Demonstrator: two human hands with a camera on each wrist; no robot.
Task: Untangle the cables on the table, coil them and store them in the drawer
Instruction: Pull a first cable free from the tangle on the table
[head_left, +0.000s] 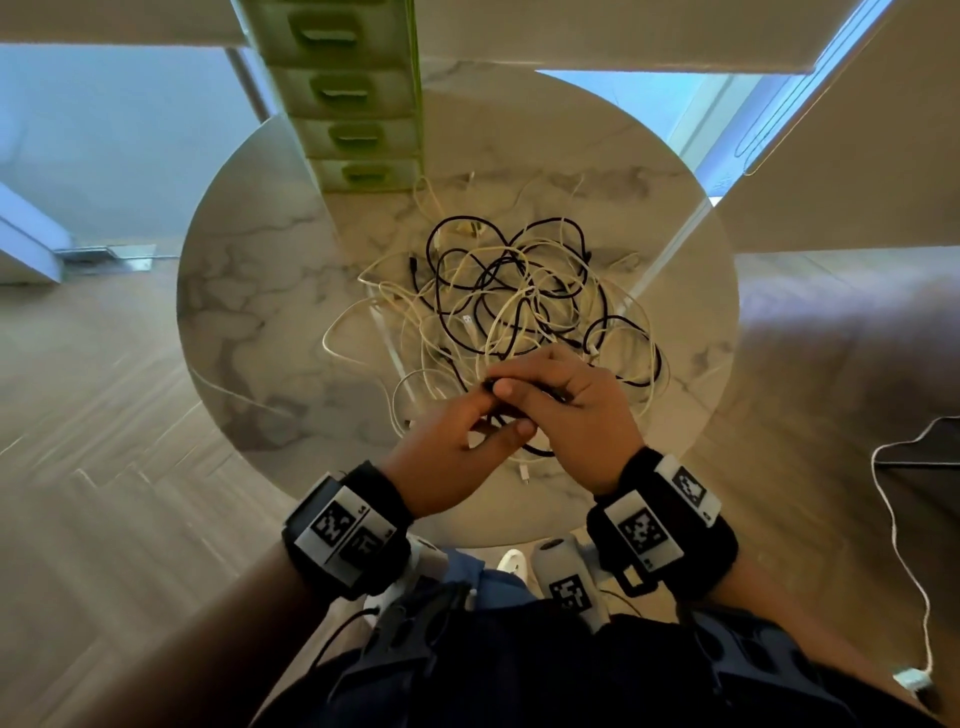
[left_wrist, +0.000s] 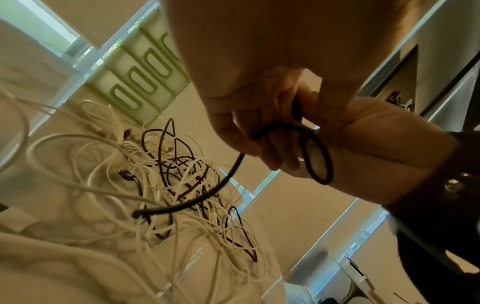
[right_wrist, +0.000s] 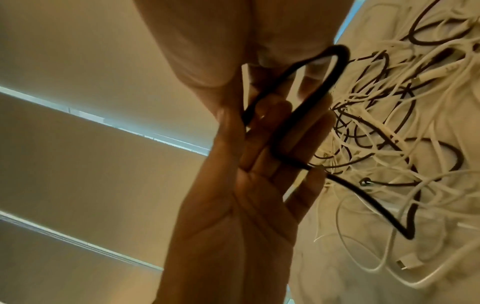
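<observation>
Round marble desk (head_left: 249, 291) carries our tangle of thin cables (head_left: 514, 296); our left hand (head_left: 457, 452) and right hand (head_left: 566, 410) pinch a small black cable loop (left_wrist: 315, 156).

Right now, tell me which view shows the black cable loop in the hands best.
Left wrist: the black cable loop hangs clear below the hands. The right wrist view shows it across fingers; the head view hides nearly all of it.

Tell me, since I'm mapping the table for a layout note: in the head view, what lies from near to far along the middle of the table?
Hands on a black cable → tangle of white and black cables → green drawer unit at the far edge.
</observation>
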